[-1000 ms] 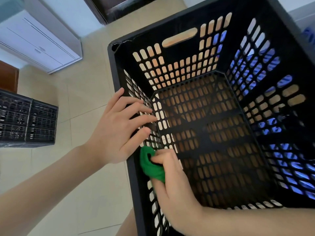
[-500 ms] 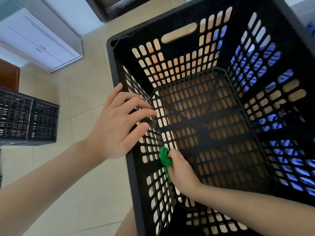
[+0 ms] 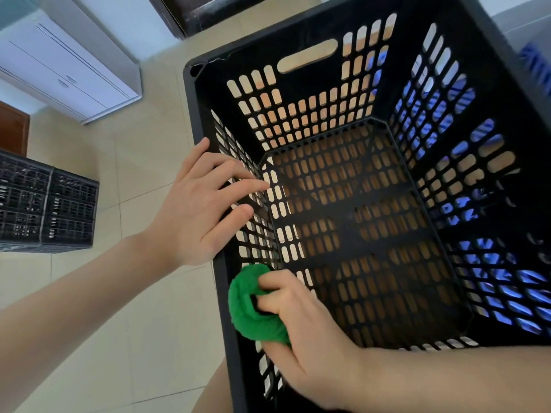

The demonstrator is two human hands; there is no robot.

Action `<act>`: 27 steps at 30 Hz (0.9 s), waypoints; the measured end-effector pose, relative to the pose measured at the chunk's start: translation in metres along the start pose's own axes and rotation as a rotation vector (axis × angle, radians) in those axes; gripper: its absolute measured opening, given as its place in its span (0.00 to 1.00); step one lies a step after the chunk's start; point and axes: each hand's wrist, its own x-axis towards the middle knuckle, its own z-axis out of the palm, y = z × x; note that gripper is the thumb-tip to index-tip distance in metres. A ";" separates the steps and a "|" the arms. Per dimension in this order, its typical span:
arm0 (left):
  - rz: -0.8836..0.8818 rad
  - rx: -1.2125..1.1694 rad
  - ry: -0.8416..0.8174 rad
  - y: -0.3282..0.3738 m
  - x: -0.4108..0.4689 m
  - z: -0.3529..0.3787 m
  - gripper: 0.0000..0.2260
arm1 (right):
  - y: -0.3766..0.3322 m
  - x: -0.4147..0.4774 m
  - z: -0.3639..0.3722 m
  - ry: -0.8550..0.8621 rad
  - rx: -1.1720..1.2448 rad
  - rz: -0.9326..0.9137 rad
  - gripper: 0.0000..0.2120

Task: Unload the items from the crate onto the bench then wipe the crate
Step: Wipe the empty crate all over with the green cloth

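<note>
Head view, and it's the only one you've got, looking straight down into the crate [image 3: 247, 61]. Nothing is left inside it, so by the look of things the unloading part is done and you're on the wipe. Brown shows through the slots in the bottom, which I'd guess is the desk, but I can't say for sure.

Your right hand [image 3: 298, 329] has a tight grip on a bunched-up green cloth [image 3: 247, 311], fingers curled into it. The cloth is pushed against the inside of the crate's left wall, down at the end nearest you, just under the rim.

Your left hand [image 3: 196, 210] isn't gripping anything. Its fingers are straight, draped over that same left rim with the fingertips on the inner face of the wall. Looks like it's just steadying the crate.

What matters for the next stroke is that the left wall runs away from you, and the rest of it lies ahead of the cloth, toward the far corner. Your left hand sits on that same line, just beyond the cloth. So if you wipe along the wall, I reckon you'll run into your own fingers unless you lift them or drop the cloth lower on the wall. The right hand is the nearer one for the job either way.

Off to the left, well apart, a second crate [image 3: 44, 204] sits on the tiled floor [image 3: 134, 174], with a white cabinet [image 3: 68, 70] behind it.
</note>
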 end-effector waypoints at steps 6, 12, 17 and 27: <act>-0.008 -0.007 0.012 0.001 0.001 0.001 0.21 | 0.078 -0.014 0.017 -0.183 -0.111 0.591 0.11; -0.008 -0.021 0.017 0.002 0.001 0.000 0.21 | 0.109 -0.001 0.024 -0.133 -0.045 0.806 0.10; -0.012 -0.014 0.010 0.004 0.000 -0.001 0.21 | 0.036 0.003 0.007 -0.081 -0.068 0.343 0.14; -0.006 -0.003 0.014 0.004 0.000 -0.001 0.21 | 0.048 -0.001 0.015 -0.012 -0.076 0.036 0.21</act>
